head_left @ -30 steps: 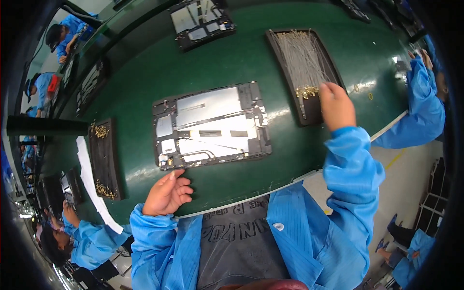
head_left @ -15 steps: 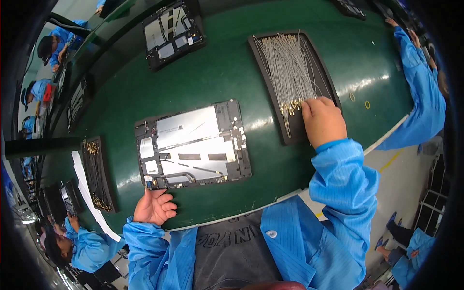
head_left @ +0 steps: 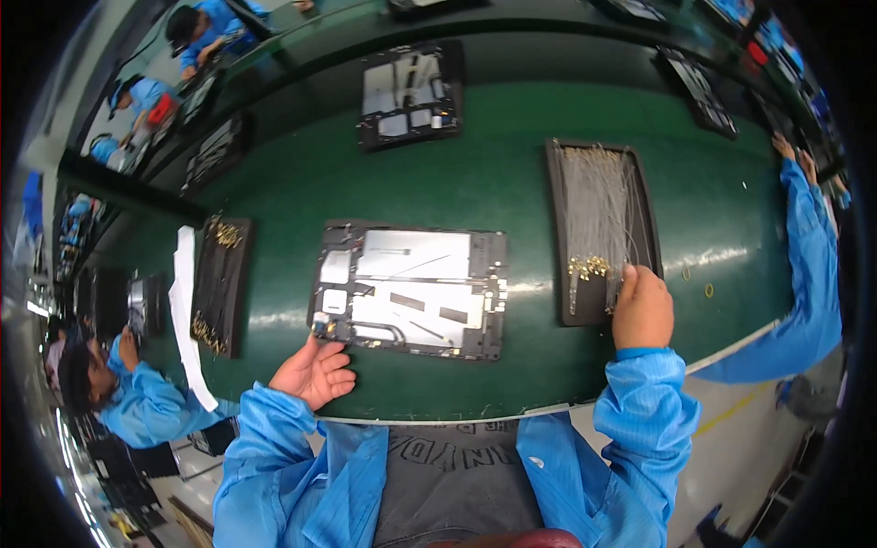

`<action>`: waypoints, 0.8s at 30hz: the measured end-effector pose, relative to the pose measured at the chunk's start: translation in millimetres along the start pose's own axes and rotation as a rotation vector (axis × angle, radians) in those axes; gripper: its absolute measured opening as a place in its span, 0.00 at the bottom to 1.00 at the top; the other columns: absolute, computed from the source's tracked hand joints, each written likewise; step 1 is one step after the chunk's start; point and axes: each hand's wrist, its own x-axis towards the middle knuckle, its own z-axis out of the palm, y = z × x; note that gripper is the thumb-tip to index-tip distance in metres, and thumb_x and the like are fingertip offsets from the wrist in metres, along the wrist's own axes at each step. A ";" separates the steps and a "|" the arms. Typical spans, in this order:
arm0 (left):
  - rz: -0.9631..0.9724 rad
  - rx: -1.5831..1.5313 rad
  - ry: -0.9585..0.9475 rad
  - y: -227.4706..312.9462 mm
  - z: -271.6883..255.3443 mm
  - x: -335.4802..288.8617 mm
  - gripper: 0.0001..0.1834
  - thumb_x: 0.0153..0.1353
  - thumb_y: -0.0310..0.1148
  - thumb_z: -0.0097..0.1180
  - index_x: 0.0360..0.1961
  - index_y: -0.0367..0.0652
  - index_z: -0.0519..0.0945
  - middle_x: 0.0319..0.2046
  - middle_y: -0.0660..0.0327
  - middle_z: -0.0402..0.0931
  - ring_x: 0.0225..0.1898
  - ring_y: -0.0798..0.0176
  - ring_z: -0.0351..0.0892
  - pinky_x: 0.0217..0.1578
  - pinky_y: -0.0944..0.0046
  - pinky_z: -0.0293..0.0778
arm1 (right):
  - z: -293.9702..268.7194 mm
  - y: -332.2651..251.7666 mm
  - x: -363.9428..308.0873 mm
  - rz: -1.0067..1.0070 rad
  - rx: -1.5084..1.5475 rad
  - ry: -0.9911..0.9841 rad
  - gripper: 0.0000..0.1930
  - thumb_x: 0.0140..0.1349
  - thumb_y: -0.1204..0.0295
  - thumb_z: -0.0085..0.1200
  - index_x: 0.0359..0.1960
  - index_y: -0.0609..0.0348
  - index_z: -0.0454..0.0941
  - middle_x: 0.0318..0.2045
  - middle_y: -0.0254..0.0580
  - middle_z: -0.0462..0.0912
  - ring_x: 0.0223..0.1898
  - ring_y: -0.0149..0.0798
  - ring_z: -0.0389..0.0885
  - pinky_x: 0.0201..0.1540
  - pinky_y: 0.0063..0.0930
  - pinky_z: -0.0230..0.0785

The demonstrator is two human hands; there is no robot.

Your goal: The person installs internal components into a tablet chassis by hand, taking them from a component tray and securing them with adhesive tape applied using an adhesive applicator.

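An opened tablet (head_left: pixel 416 292) with silver battery panels and a black frame lies in front of me, its inner parts facing up. At its near left corner is my left hand (head_left: pixel 317 373), palm up, the thumb by the edge and the other fingers loosely bent, holding nothing. To the right stands a dark tray (head_left: pixel 577 313) of thin grey cables (head_left: pixel 594 210) with gold-coloured ends. My right hand (head_left: pixel 643 309) is at the tray's near right side, fingers closed on the end of a thin cable; the fingertips are partly hidden.
Left of the tablet, another tray (head_left: pixel 236 340) holds black cables beside a white strip (head_left: pixel 185 320). A second opened tablet (head_left: pixel 413 96) lies farther back. Two yellow rings (head_left: pixel 709 290) rest on the right. Co-workers in blue sit at both sides; one sleeve (head_left: pixel 793 265) reaches over the right edge.
The whole view has shifted, so the table appears lower and farther right. My right hand has drawn toward me along the tray's right side. My left hand stays at the tablet's corner.
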 end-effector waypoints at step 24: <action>0.943 1.679 -0.248 -39.1 77.0 25.0 0.14 0.45 0.22 0.51 0.36 0.35 0.69 0.35 0.50 0.68 0.37 0.49 0.68 0.37 0.60 0.66 | -20.5 -139.7 -107.4 0.102 1.150 -1.139 0.11 0.55 0.66 0.44 0.29 0.62 0.71 0.20 0.34 0.73 0.23 0.26 0.68 0.26 0.19 0.62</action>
